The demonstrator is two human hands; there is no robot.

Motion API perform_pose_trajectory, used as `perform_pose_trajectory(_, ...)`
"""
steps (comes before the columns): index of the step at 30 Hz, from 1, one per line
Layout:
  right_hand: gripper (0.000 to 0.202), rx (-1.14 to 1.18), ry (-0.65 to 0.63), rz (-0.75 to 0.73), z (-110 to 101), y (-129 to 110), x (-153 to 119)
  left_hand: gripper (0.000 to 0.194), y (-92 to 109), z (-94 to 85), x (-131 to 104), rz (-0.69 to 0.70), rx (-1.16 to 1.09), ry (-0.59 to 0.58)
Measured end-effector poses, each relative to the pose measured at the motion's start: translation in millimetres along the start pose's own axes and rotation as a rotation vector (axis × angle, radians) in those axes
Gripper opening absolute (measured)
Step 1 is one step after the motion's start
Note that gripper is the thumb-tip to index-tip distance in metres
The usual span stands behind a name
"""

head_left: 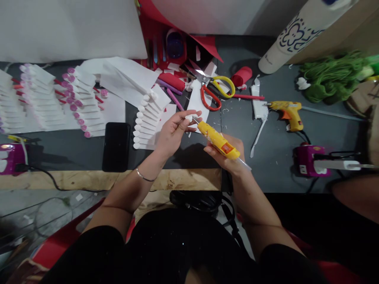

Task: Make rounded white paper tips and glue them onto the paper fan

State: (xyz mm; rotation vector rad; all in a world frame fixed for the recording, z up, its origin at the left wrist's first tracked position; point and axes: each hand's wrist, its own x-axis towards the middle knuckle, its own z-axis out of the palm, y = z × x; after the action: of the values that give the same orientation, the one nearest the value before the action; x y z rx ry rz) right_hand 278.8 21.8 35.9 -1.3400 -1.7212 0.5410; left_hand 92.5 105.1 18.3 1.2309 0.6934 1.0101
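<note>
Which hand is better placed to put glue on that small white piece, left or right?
Probably the right: the right hand grips a yellow glue gun, its nozzle at the small white piece. The left hand is occupied holding that piece in its fingers.

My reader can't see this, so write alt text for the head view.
A right hand holds a yellow glue gun, its nozzle at a small white piece in the left hand. Scissors with red and yellow handles lie beyond.

One phone (115,146) lies here. Right of it are two glue guns (217,138) (284,106), one scissors (205,79) and one bottle (291,37); two socket boxes (14,157) (308,158) flank it.
</note>
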Motion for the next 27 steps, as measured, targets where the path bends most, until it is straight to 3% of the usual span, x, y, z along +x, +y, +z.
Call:
perform_pose_trajectory(11,0.048,-0.034,-0.008,0.130,1.5,-0.1,1.5,0.045,-1.3,-0.4,-0.7,-0.031,0.028,-0.016)
perform_pose_trajectory(27,0.056,-0.159,0.043,0.101,3.5,5.5,-1.2,0.046,1.3,0.2,-1.0,-0.037,-0.006,-0.002)
